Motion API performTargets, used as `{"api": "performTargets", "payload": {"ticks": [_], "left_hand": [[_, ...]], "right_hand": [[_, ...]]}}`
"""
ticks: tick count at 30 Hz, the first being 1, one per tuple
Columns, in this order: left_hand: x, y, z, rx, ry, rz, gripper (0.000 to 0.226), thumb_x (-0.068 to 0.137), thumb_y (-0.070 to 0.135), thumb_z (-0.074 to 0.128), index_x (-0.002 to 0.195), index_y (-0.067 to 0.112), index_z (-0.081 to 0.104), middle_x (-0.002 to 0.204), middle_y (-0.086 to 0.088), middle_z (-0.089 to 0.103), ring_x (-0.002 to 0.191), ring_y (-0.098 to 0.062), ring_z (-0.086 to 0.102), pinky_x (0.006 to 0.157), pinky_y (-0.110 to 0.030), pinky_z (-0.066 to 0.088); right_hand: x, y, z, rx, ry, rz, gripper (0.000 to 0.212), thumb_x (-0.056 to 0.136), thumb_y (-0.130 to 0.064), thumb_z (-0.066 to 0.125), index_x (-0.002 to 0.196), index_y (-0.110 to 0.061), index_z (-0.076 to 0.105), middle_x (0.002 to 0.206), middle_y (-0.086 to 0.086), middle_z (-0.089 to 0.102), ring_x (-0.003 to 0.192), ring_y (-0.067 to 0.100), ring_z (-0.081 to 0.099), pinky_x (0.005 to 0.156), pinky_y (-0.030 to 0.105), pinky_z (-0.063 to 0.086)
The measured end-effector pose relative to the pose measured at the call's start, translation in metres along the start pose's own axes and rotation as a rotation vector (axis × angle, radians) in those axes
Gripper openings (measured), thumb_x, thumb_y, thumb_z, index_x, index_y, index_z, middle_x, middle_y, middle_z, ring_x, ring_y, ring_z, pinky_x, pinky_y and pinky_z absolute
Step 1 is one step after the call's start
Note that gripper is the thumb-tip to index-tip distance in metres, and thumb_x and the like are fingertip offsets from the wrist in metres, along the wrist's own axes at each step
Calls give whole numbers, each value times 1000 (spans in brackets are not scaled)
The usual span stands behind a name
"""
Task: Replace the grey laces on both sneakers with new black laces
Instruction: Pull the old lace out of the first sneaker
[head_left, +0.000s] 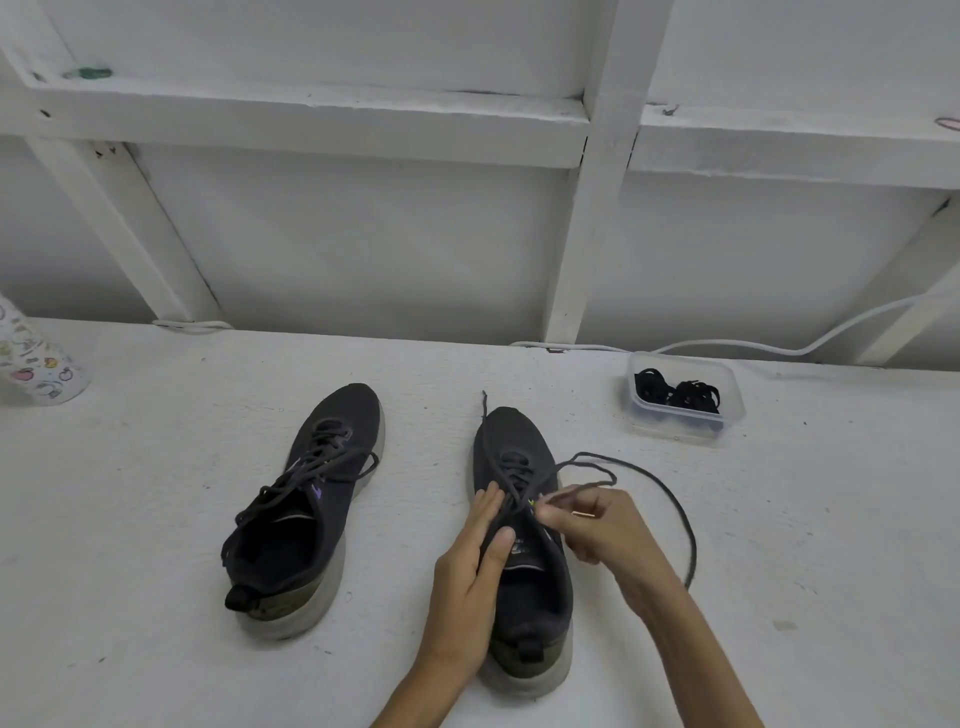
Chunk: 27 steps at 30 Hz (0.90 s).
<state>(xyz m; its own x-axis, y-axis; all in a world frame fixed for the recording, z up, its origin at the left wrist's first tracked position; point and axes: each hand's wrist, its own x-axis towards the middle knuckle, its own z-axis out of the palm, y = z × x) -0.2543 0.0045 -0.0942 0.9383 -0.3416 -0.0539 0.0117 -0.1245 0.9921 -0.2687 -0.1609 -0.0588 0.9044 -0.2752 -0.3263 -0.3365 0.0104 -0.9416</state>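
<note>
Two dark sneakers with pale soles stand toes-away on the white surface. The left sneaker (306, 499) is fully laced with a grey lace. On the right sneaker (511, 452) my left hand (475, 561) lies with straight fingers along its left side and the thumb on the tongue. My right hand (597, 525) pinches the grey lace (670, 493) beside the upper eyelets. That lace is partly loosened and loops out to the right over the surface; its other end trails past the toe. Two bundles of black laces (675, 395) lie in a clear plastic tub (727, 415) at the back right.
A white cable (753, 345) runs along the back edge by the white framed wall. A patterned white bottle (36, 364) lies at the far left edge. The white surface (156, 649) extends on all sides of the shoes.
</note>
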Motion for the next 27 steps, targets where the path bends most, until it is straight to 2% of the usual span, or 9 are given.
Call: {"api": "performTargets", "payload": {"ticks": [3, 7, 11, 14, 16, 18, 21, 23, 27], "left_hand": [[0, 0, 0, -3, -5, 0, 48, 94, 33, 49, 141, 26, 44, 145, 22, 42, 137, 9, 31, 114, -13, 25], [0, 0, 0, -8, -4, -4, 44, 95, 29, 50, 139, 30, 43, 145, 22, 42, 137, 11, 30, 110, -7, 24], [-1, 0, 0, -22, -6, -6, 46, 91, 37, 49, 137, 34, 43, 144, 24, 42, 137, 10, 31, 113, -11, 24], [0, 0, 0, -11, -1, -1, 47, 90, 38, 49, 137, 33, 44, 143, 25, 43, 137, 9, 32, 114, -14, 26], [-1, 1, 0, -15, -3, -4, 50, 90, 38, 49, 139, 30, 45, 144, 24, 43, 137, 10, 32, 114, -13, 25], [-2, 2, 0, -21, -5, -8, 51, 90, 38, 49, 140, 28, 45, 144, 23, 43, 137, 10, 32, 113, -11, 25], [-1, 2, 0, -27, -1, -14, 50, 91, 37, 49, 140, 28, 44, 143, 24, 43, 136, 10, 32, 113, -11, 25], [-1, 3, 1, -28, 1, -18, 49, 90, 37, 49, 139, 29, 44, 142, 25, 43, 136, 10, 32, 113, -10, 25], [-1, 2, 0, -6, 4, -9, 44, 91, 36, 49, 135, 35, 44, 142, 25, 44, 137, 9, 33, 114, -13, 26]], "right_hand": [[6, -5, -2, 95, 183, -76, 11, 80, -6, 75, 70, -5, 71, 53, -6, 57, 42, 6, 33, 43, 14, 29], [21, -9, -22, 338, 419, -113, 13, 88, -18, 69, 82, -7, 67, 67, -2, 51, 48, 9, 34, 49, 20, 31], [11, -5, -13, 146, 156, -48, 12, 87, -18, 70, 78, -10, 69, 57, -8, 51, 49, 9, 34, 48, 20, 28], [2, 1, -1, -4, -45, -21, 17, 82, -12, 75, 76, 3, 68, 53, -6, 56, 44, 7, 34, 45, 16, 28], [5, -1, -3, 24, 60, -69, 21, 80, -9, 76, 72, 7, 65, 53, -2, 54, 44, 8, 34, 45, 15, 29], [12, -6, -12, 144, 262, -136, 24, 82, -9, 73, 63, -4, 60, 56, -3, 49, 46, 9, 33, 45, 16, 29], [20, -13, -30, 410, 466, -154, 24, 90, -18, 67, 69, -15, 56, 62, -10, 48, 48, 9, 34, 51, 20, 31], [19, -12, -31, 419, 442, -138, 22, 92, -22, 65, 74, -15, 56, 64, -10, 49, 48, 7, 35, 51, 20, 31], [4, 1, -4, 154, 126, -55, 14, 87, -17, 70, 79, -6, 66, 60, -5, 54, 47, 8, 33, 49, 19, 26]]}}
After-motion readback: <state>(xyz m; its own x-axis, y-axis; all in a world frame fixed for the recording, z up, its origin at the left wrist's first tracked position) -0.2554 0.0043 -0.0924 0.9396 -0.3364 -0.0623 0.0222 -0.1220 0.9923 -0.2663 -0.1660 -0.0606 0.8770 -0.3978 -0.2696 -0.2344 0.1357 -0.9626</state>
